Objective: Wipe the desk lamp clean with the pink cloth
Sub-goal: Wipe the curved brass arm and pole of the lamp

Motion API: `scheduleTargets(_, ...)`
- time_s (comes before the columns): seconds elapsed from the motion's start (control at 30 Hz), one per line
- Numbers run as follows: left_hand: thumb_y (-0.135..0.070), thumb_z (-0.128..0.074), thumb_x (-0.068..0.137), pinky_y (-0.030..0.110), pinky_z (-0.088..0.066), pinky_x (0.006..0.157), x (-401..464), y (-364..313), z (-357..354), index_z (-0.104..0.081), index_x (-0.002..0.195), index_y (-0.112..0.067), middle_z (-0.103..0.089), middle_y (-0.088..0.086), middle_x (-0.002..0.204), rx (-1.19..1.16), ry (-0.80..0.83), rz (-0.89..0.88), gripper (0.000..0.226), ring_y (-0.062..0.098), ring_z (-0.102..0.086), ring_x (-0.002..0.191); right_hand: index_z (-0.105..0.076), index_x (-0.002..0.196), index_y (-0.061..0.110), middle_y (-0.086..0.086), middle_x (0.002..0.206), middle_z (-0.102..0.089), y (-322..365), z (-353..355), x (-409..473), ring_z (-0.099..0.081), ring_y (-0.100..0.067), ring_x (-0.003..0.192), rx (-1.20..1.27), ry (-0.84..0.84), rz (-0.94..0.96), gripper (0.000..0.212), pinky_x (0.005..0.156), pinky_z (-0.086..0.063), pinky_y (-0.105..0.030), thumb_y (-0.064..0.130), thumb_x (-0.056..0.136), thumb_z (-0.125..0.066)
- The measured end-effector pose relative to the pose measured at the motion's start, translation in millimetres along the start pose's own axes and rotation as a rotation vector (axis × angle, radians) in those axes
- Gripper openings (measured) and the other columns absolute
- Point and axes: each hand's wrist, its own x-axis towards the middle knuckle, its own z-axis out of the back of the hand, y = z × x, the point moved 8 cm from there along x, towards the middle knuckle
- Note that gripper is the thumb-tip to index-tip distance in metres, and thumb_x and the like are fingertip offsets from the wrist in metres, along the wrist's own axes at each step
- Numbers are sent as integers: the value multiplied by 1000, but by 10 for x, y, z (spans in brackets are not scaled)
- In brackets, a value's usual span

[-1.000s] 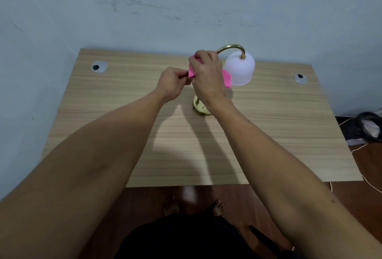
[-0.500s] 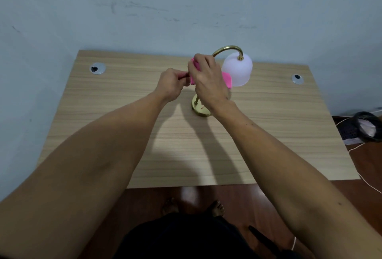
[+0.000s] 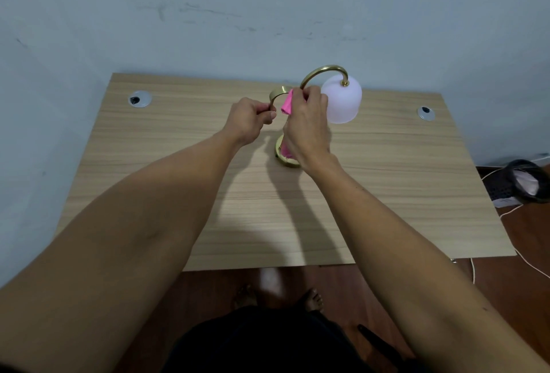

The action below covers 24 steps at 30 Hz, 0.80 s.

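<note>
The lamp (image 3: 341,99) stands at the far middle of the desk (image 3: 387,182). The left hand (image 3: 248,121) pinches its brass handle (image 3: 276,96); the right hand (image 3: 308,122) holds the pink cloth (image 3: 286,105) around the stem. The stem wiping seems underway; next comes probably the arch and shade.

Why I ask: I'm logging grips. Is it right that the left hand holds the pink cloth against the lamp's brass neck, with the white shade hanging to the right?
Not quite: the head view shows the right hand holding the cloth against the neck; the left hand grips a brass handle. The shade does hang right.
</note>
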Motion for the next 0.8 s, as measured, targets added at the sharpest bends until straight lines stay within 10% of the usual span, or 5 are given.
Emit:
scheduleTargets(0.2,-13,-68,97,-2,-45,70,-6,-22,3,-76,108,-4,-73,7,92,-10,11,6,16,16,-70,90,-69,78,12,-16,96,-68,-510,7,-84,-58,-32,83,431,-53,-487,27,71,-44,-39,1,87,-45)
scheduleTargets(0.3,-13,-68,97,-4,-43,68,-17,-28,12,-76,110,-3,-73,7,93,-19,9,13,18,15,-70,89,-72,106,7,-12,113,-68,-523,253,-199,-60,-23,99,623,-306,-625,30,89,-52,-36,-1,91,-47)
scheduleTargets(0.4,-14,-68,97,-4,-43,68,-14,-26,15,-76,107,-3,-71,7,90,-7,16,19,17,14,-69,86,-66,116,-1,-15,120,-61,-179,592,-112,-50,-10,109,611,-503,-295,41,96,-37,-9,-11,82,-47)
scheduleTargets(0.67,-17,-68,94,29,-51,80,-33,-38,32,-79,95,-2,-74,8,83,54,44,-31,19,8,-59,81,-68,104,-7,-17,108,-67,172,-83,64,-53,-30,102,206,-168,217,29,89,-49,-41,-15,79,-55)
scheduleTargets(0.8,-4,-64,95,3,-39,60,-54,-92,18,-76,100,7,-61,-17,93,65,58,-66,17,-20,-50,55,-70,106,-7,-17,111,-70,276,-108,36,-56,-34,106,23,-88,435,45,94,-44,-36,-5,73,-40)
